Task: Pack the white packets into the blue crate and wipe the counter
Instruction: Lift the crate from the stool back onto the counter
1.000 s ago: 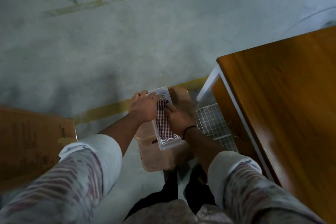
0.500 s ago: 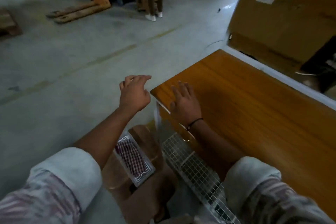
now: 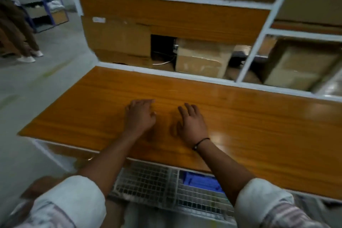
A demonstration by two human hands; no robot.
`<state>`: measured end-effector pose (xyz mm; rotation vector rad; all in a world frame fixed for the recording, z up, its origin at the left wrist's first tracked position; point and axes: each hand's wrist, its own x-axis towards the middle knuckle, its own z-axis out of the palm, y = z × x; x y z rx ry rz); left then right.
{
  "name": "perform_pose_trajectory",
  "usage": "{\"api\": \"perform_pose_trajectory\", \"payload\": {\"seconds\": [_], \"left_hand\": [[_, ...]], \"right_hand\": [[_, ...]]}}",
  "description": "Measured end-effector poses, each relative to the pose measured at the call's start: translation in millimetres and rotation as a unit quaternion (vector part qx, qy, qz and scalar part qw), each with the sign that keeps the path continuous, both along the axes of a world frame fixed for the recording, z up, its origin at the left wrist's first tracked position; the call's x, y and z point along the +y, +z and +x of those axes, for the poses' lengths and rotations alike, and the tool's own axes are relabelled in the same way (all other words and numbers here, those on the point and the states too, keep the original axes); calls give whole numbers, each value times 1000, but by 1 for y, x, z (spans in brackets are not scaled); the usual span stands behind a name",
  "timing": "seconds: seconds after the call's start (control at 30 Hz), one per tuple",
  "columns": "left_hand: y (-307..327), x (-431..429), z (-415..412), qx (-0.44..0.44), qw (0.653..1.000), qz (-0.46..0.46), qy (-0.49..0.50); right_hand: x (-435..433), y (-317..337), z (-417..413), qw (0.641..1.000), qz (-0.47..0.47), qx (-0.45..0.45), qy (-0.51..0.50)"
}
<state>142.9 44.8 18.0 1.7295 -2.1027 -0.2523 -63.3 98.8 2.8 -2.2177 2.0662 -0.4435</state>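
Both hands, L point(image 3: 140, 116) & R point(image 3: 192, 126), empty, fingers spread, mid-counter point(image 3: 259, 116), nr front edge.

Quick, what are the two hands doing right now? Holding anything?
Left hand: open, holding nothing, over the wooden counter.
Right hand: open, fingers spread, holding nothing.

The counter point(image 3: 240, 116) under my palms is glossy, smooth wood-grain with white painted edging. Below its front edge sits a metal wire-mesh basket point(image 3: 148, 183); behind it, matt cardboard boxes point(image 3: 201, 59), one tape-shiny.
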Motion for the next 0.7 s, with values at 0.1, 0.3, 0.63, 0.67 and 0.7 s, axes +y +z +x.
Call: {"api": "perform_pose_trajectory", "payload": {"seconds": [0.1, 0.3, 0.63, 0.67, 0.7], "left_hand": [[1, 24, -106, -2, 997, 0, -76], [-2, 90, -282, 3, 972, 7, -235], [-32, 179, -497, -20, 876, 26, -481], [-35, 188, -514, -19, 864, 30, -502], [-38, 196, -531, -16, 853, 32, -520]], "right_hand": [[46, -2, -93, 995, -6, 2, -99], [155, -6, -244, 963, 9, -5, -268], [298, -43, -385, 854, -7, -57, -517], [310, -47, -393, 839, -9, -65, -541], [321, -51, -402, 824, -13, -70, -562]]}}
